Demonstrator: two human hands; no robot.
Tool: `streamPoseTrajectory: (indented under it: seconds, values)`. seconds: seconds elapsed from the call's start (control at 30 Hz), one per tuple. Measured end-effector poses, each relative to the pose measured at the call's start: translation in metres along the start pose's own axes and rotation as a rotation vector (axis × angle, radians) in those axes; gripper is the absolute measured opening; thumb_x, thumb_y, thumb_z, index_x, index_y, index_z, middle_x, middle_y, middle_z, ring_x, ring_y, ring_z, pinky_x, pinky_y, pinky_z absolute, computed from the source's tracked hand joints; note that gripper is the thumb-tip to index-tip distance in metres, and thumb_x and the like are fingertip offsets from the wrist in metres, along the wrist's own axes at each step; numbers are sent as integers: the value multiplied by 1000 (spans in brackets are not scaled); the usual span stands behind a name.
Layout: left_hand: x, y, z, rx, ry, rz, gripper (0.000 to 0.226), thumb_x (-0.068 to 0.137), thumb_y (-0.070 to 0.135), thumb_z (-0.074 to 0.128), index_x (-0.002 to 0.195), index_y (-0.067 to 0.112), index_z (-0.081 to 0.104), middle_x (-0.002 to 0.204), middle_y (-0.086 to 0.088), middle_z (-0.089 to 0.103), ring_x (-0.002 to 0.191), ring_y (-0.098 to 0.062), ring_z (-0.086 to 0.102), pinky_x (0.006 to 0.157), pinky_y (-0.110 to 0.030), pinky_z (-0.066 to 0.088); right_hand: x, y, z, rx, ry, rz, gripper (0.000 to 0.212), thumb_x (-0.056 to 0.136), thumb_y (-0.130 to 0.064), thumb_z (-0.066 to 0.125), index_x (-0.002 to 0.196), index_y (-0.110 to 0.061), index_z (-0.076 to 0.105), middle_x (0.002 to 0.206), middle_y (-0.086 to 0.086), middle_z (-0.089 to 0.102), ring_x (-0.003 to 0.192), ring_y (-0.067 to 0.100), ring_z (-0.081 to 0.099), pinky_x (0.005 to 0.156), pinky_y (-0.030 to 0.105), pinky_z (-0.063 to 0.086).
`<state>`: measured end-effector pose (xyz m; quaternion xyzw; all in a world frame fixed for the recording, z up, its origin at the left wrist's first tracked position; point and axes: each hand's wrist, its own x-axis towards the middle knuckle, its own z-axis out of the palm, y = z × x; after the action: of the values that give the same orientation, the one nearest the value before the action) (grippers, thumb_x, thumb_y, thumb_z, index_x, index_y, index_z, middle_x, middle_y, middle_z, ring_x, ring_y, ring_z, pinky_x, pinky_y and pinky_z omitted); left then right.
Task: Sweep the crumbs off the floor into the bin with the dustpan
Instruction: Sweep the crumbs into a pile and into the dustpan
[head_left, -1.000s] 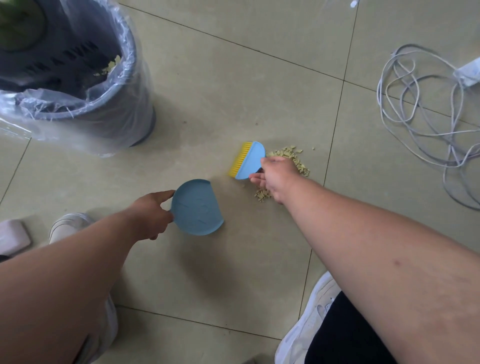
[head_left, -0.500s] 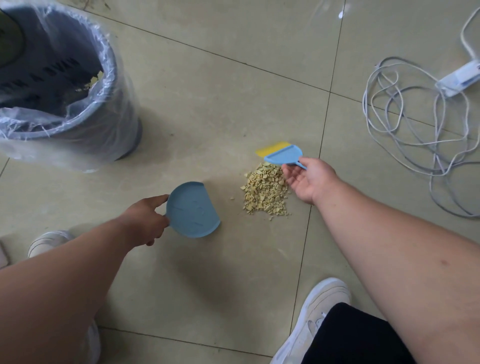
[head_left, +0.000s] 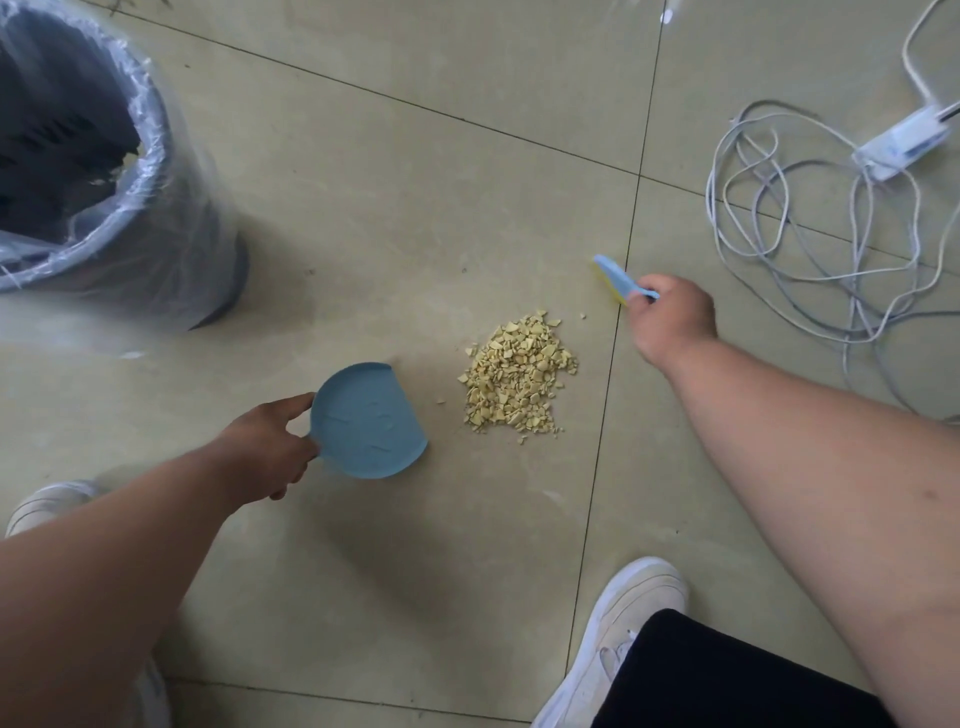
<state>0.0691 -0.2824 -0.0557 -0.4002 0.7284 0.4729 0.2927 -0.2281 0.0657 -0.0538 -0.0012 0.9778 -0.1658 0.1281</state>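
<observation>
A pile of pale yellow crumbs lies on the beige tiled floor. My left hand grips the handle end of a round blue dustpan, which rests on the floor just left of the pile, its straight edge facing the crumbs. My right hand holds a small blue brush with yellow bristles, lifted to the upper right of the pile, apart from it. The dark bin, lined with a clear plastic bag, stands at the upper left.
A tangle of white cable with a white adapter lies on the floor at the right. My white shoes are at the bottom right and the lower left edge.
The brush swept over the crumbs, then swung from the pile's left to its upper right, leaving them heaped and uncovered. The dustpan stayed beside the pile.
</observation>
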Motion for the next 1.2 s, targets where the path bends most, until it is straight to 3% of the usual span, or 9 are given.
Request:
streamPoseTrajectory:
  seconds: [0.1, 0.23, 0.47, 0.6, 0.7, 0.8, 0.9, 1.1, 1.2]
  values:
    - [0, 3, 2, -3, 1, -5, 66, 97, 9, 58, 154, 40, 49, 60, -10, 57, 51, -21, 46, 46, -29, 45, -15, -9, 19, -71, -65, -199, 19, 91, -32, 64, 100, -21, 77, 87, 3, 59, 89, 29, 59, 71, 27, 37]
    - [-2, 6, 3, -16, 2, -3, 65, 98, 7, 59, 155, 38, 48, 61, -11, 56, 47, -19, 44, 43, -27, 43, -42, -30, 39, -108, -118, -303, 21, 93, -32, 66, 109, -23, 77, 88, 2, 55, 89, 26, 54, 72, 31, 47]
    - [-8, 7, 1, -17, 6, -3, 66, 98, 4, 57, 156, 35, 48, 62, -10, 55, 43, -16, 44, 41, -26, 42, -72, -61, 50, -250, -239, -516, 22, 94, -34, 58, 102, -19, 73, 88, -2, 49, 90, 21, 51, 69, 33, 49]
    - [-12, 7, -1, -14, 15, -4, 67, 97, 3, 57, 155, 35, 48, 62, -9, 56, 43, -16, 45, 42, -27, 43, -72, -69, 41, -266, -207, -564, 25, 98, -34, 51, 106, -20, 70, 91, -2, 52, 91, 22, 53, 68, 33, 48]
    - [-10, 6, -4, -7, 9, -10, 67, 96, 5, 57, 155, 36, 49, 61, -9, 57, 43, -17, 46, 42, -26, 43, -53, -71, 26, -159, -47, -404, 27, 98, -32, 51, 99, -15, 71, 95, 7, 64, 84, 30, 58, 68, 35, 49]
    - [-7, 4, -4, -3, 8, -18, 66, 97, 8, 58, 154, 38, 49, 61, -10, 59, 45, -20, 47, 42, -27, 44, -21, -60, 8, 25, 103, -88, 28, 95, -30, 54, 94, -8, 71, 97, 14, 73, 92, 35, 65, 78, 34, 50]
    - [-3, 5, -2, -16, 6, -19, 63, 97, 8, 58, 151, 39, 53, 59, -8, 57, 47, -20, 46, 44, -29, 43, 8, -34, -9, 115, 154, 167, 30, 96, -29, 52, 97, -5, 70, 101, 17, 73, 96, 35, 66, 78, 30, 45]
    - [7, 5, 2, -8, 26, -46, 66, 97, 6, 58, 154, 38, 50, 56, -9, 55, 49, -21, 45, 43, -29, 43, 25, 7, -20, 205, 162, 395, 20, 94, -28, 54, 91, -11, 63, 99, 13, 69, 90, 31, 65, 78, 30, 47]
    - [10, 7, 5, -8, 30, -46, 65, 98, 6, 59, 154, 37, 50, 55, -10, 54, 48, -21, 44, 43, -29, 43, 28, 9, -18, 309, 173, 457, 20, 93, -32, 53, 95, -14, 59, 107, 15, 70, 92, 33, 68, 87, 44, 59]
